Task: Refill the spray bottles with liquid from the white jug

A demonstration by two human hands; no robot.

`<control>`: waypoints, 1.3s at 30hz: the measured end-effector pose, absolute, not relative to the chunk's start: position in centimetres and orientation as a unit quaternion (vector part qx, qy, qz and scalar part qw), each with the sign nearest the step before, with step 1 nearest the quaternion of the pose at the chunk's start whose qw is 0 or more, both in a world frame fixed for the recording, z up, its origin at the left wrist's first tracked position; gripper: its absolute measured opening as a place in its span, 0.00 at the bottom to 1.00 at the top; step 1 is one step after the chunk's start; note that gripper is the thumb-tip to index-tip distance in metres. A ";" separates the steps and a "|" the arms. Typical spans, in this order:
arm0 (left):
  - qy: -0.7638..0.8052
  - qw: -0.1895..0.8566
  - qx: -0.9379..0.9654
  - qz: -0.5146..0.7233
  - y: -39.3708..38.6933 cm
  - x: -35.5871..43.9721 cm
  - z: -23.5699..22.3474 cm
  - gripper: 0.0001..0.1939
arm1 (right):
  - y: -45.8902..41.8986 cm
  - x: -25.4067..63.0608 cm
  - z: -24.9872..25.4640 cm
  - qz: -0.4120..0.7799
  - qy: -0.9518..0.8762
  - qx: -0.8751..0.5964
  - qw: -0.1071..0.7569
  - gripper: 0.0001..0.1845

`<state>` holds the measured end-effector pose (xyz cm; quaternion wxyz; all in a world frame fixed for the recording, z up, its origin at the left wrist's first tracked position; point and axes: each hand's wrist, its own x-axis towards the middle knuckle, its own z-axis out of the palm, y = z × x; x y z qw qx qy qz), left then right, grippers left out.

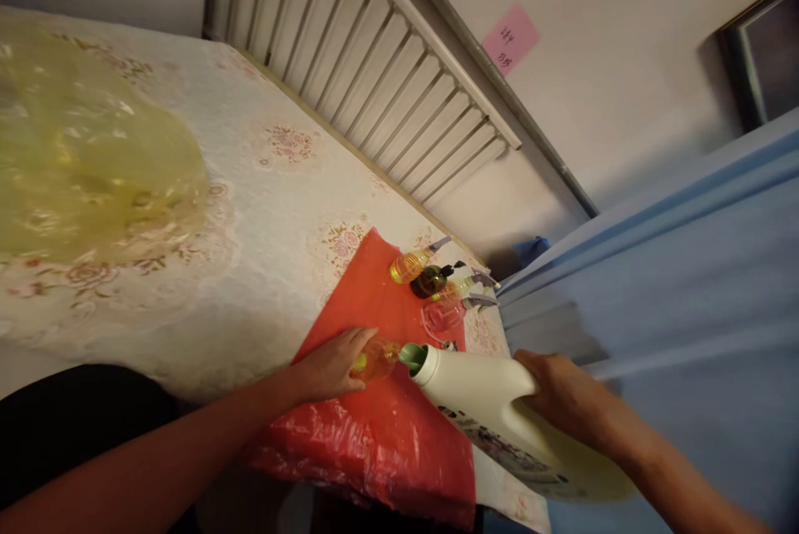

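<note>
My left hand (340, 366) is closed around a small clear bottle (379, 359) with some yellowish content at its base. My right hand (555, 391) grips the handle of a large cream-coloured jug (480, 376), which is tilted. A green spout (413, 357) in the jug's neck meets the small bottle's mouth; whether liquid is flowing I cannot tell. Beyond stand several pump or spray bottles, among them an amber bottle (409, 268), a dark green bottle (429, 281) and a clear bottle (444, 315) that looks pinkish over the red sheet.
Under the bottles a red plastic sheet (399, 434) hangs over the front edge of the flowered tablecloth (262, 226). A yellow translucent plastic bag (100, 160) lies at the left. Behind the table is a radiator (368, 60); a blue curtain (662, 301) hangs at the right.
</note>
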<state>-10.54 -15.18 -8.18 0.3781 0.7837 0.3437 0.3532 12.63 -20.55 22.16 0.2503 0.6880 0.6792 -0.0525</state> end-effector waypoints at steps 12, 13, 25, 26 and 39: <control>0.346 0.385 0.783 0.346 -15.1 -10.5 -8.4 0.44 | -20.4 13.0 22.0 -0.041 0.684 0.682 0.256 0.09; 0.344 0.387 0.782 0.346 -15.1 -10.6 -8.3 0.44 | -20.4 13.0 22.0 -0.041 0.683 0.682 0.257 0.09; 0.340 0.390 0.780 0.353 -15.1 -10.6 -8.0 0.43 | -20.3 12.4 22.2 -0.051 0.678 0.685 0.260 0.07; 0.342 0.392 0.779 0.350 -15.1 -10.7 -7.9 0.43 | -20.3 12.4 22.2 -0.052 0.680 0.684 0.259 0.07; 0.341 0.395 0.780 0.344 -15.1 -10.8 -7.4 0.43 | -20.3 12.8 22.1 -0.057 0.679 0.686 0.255 0.07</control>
